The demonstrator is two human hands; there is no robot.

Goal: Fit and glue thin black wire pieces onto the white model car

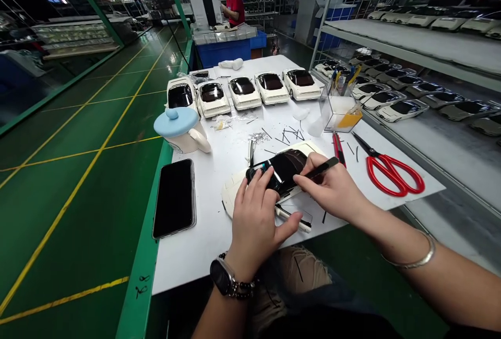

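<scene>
Glossy black window piece (285, 168) lies on white model car body (235, 193), near front of counter (188, 261). Left hand (254, 219) grips piece, fingers spread over it; right hand (332, 188) pinches slim black tool (323, 168) against it. Tool can slip and scratch smooth gloss; too much pressure may crack thin plastic. Loose black strips (284, 135) could stick to surface. Red-handled scissors (391, 174) lie at right.

White table (203, 240), green edge: phone (174, 198) near left edge, lidded mug (178, 129) beyond it, five white model cars (245, 93) along far edge, red scissors (387, 172) at right edge.
</scene>
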